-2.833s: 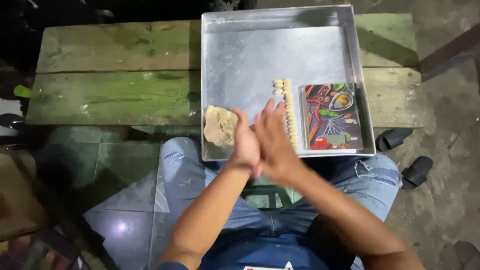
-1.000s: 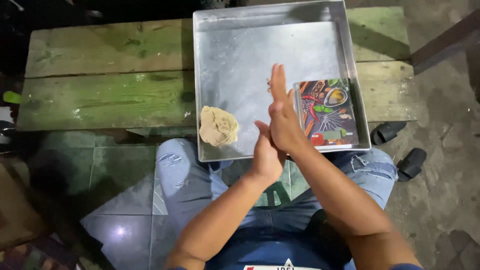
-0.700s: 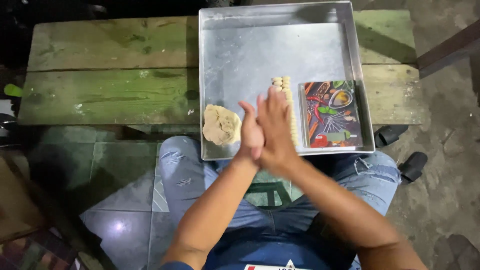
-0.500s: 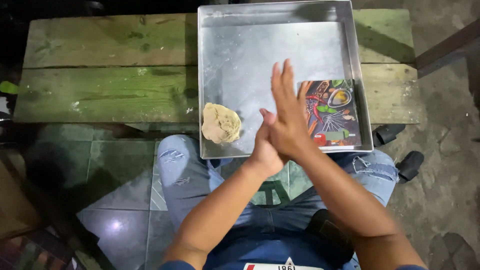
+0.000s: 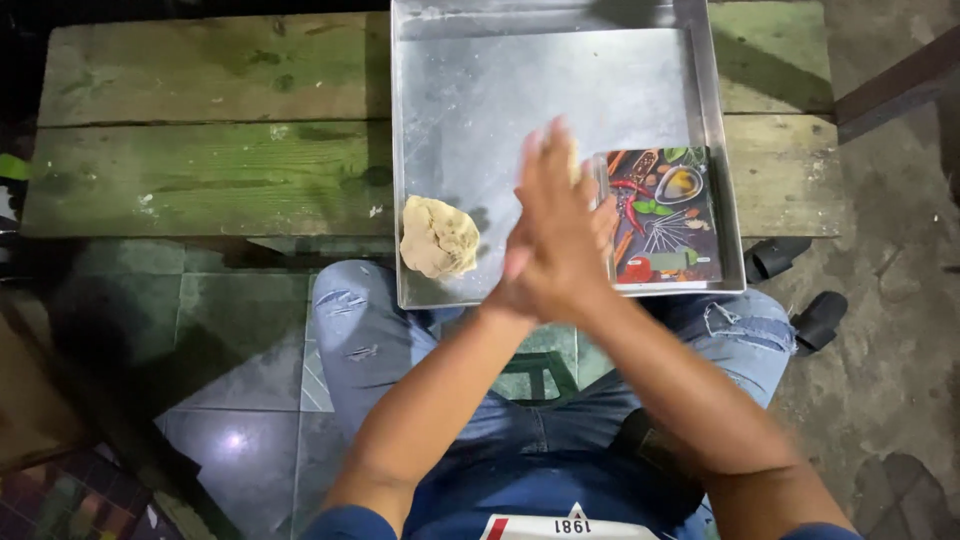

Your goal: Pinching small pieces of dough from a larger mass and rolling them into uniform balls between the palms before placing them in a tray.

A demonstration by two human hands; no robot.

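My left hand [image 5: 540, 215] and my right hand [image 5: 600, 228] are pressed palm to palm, fingers pointing away from me, above the near edge of a metal tray [image 5: 700, 60]. Whatever lies between the palms is hidden. A beige lump of dough [image 5: 438, 236] sits in the tray's near left corner, a hand's width left of my hands. A small rectangular board printed with colourful vegetables [image 5: 668, 215] lies in the near right corner, just right of my fingers. My hands cover the strip of tray beside that board.
The tray rests on a worn green wooden bench [image 5: 200, 130] and overhangs my knees in torn jeans [image 5: 350, 320]. Two dark shoes [image 5: 775, 255] lie on the floor at the right. Grey tiles [image 5: 230, 400] are at the lower left.
My palms keep sliding back and forth against each other. A row of small pale dough pieces seen beside the board earlier is now covered by my hands.
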